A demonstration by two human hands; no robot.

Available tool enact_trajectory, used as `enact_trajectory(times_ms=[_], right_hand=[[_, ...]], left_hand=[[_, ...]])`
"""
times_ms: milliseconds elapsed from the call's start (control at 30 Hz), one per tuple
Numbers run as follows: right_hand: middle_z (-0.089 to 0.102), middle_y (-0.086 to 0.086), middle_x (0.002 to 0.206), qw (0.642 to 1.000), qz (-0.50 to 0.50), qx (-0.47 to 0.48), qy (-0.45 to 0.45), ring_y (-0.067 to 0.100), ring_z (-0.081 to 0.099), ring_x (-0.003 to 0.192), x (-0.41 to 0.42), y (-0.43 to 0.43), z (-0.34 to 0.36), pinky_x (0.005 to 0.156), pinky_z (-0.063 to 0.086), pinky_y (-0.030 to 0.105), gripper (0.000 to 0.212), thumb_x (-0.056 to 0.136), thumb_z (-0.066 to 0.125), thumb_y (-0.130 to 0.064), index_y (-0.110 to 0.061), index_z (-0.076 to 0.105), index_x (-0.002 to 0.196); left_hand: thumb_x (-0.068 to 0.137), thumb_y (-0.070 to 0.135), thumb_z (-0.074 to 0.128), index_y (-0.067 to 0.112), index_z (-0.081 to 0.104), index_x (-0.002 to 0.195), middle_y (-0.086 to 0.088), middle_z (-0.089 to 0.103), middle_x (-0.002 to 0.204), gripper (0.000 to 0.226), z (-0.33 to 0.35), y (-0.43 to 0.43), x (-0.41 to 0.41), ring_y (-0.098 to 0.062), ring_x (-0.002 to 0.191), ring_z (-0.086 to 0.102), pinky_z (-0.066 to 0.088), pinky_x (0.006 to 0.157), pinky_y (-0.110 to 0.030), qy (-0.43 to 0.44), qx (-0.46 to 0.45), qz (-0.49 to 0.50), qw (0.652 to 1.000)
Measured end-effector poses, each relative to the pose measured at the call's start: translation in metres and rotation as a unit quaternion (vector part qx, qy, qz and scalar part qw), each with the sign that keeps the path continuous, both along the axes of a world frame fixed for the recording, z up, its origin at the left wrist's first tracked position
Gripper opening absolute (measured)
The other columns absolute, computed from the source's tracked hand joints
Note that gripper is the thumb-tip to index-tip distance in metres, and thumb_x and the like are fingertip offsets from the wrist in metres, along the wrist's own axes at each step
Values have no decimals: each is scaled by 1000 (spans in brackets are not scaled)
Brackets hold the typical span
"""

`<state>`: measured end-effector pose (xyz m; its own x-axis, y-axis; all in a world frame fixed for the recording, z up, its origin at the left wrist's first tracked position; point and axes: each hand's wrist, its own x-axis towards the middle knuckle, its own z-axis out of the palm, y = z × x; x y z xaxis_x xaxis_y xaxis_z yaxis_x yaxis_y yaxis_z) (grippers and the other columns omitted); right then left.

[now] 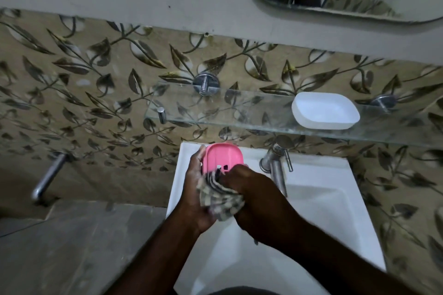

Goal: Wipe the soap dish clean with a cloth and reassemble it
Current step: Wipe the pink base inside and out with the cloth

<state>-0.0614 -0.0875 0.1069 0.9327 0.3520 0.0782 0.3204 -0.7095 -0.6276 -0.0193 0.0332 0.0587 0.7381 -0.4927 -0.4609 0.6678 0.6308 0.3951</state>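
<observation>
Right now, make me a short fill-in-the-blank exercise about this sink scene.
The left hand holds the ____ soap dish part.
The right hand presses a checked cloth to it above the white ____.
The white tray sits on the ____ shelf.
Missing words: pink; sink; glass.

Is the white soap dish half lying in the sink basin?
No, the white soap dish half rests on the glass shelf, above the sink.
</observation>
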Motion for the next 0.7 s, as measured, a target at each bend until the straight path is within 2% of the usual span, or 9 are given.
enact_trajectory(times_ms=[67,100,167,233,300,400,533,600,700], right_hand=[[57,-9,86,998,54,2,34,17,61,80,-1,-13,-2,65,48,27,39,77,62,-7,-42,61,94],[58,-9,84,998,55,-14,39,16,62,79,2,-21,-3,66,50,29,35,78,64,-11,-41,64,94],[57,-7,76,999,-10,-33,0,13,61,74,10,-28,1,65,49,30,17,75,63,-22,-33,65,88],[58,-5,75,993,-103,-22,-59,13,58,71,17,-24,5,62,47,32,10,72,61,-21,-27,63,79],[62,-2,83,988,-117,-19,-96,16,59,73,21,-13,10,63,48,30,15,72,56,-23,-24,65,85],[65,1,94,985,-47,-104,-127,21,64,72,22,-11,13,56,48,27,31,72,46,-33,-21,67,92],[59,-2,83,956,-88,-224,-169,19,60,59,25,-21,16,45,35,23,22,76,55,-37,-27,67,90],[57,-3,79,944,-121,-264,-156,21,61,57,24,-17,15,45,31,23,20,72,67,-34,-26,66,90],[62,-3,92,956,-118,-263,-49,21,67,79,12,-10,13,60,46,29,24,80,58,-34,-30,60,104]], left_hand=[[67,60,67,-3,62,122,-27,62,119,83,-5,4,1,-37,106,61,47,99,-51,15,22,11,1000],[69,60,65,-3,61,123,-28,60,122,82,-6,3,0,-39,110,59,43,103,-53,15,32,19,999],[77,61,57,1,62,124,-25,60,126,76,-9,0,-1,-39,115,57,43,102,-53,21,35,14,999],[85,59,47,7,65,122,-21,64,125,66,-5,-4,0,-36,115,60,47,95,-48,-1,39,19,999],[88,52,44,9,75,105,-17,71,111,55,0,-10,2,-29,101,68,53,84,-39,-41,35,11,998],[86,47,48,9,77,87,-14,74,87,48,6,-15,2,-23,76,73,58,67,-30,-66,27,-1,997],[93,52,42,14,75,101,-16,73,107,52,4,-13,-1,-28,92,71,52,87,-42,-87,100,9,991],[88,54,46,13,74,104,-16,72,110,52,4,-12,-3,-28,97,70,52,87,-42,-92,125,26,987],[72,64,64,10,69,114,-21,69,114,69,-1,-12,-2,-34,105,67,51,91,-45,-93,152,32,984]])
